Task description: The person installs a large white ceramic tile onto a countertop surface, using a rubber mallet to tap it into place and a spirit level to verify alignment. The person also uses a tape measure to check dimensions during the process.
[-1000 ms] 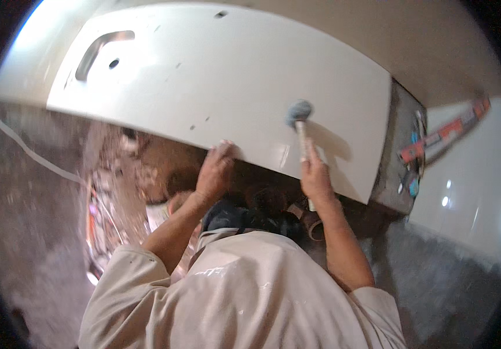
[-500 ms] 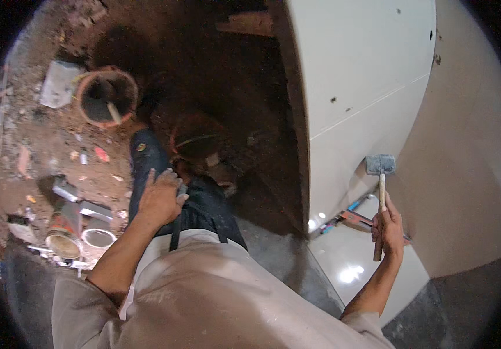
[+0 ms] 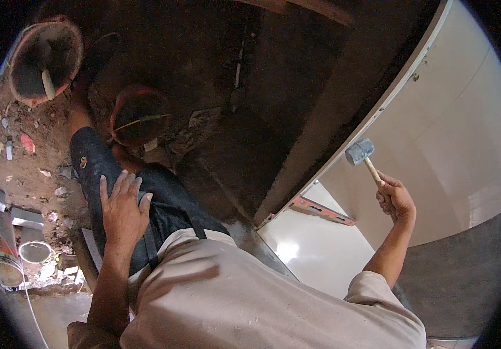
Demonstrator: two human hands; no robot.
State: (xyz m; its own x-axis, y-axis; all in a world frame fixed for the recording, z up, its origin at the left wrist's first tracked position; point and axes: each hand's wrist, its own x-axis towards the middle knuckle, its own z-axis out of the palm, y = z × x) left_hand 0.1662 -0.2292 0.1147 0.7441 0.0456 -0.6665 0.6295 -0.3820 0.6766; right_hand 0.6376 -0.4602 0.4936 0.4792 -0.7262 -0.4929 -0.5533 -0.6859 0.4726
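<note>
My right hand [image 3: 396, 196] is closed around the wooden handle of a mallet [image 3: 359, 152]. The mallet's thick grey head points up and left, in front of the edge of a large pale tiled surface [image 3: 466, 104]. Below it, an orange spirit level [image 3: 323, 210] lies slantwise across a glossy white tile [image 3: 314, 250], apart from my hand. My left hand [image 3: 124, 210] rests on my dark-clothed thigh, empty, its fingers stretched out.
A bucket [image 3: 77, 52] of dark material with a handle sticking out stands at the far left. A second, shadowed bucket [image 3: 116, 119] is beside my leg. Rubble covers the ground at left, with a tube-shaped container [image 3: 1, 247] and a white-rimmed cup [image 3: 36, 252].
The view has swung, shifting the buckets and tile leftward. The mallet has tilted, its head now left of my right hand. My left hand's fingers lie straighter on the thigh.
</note>
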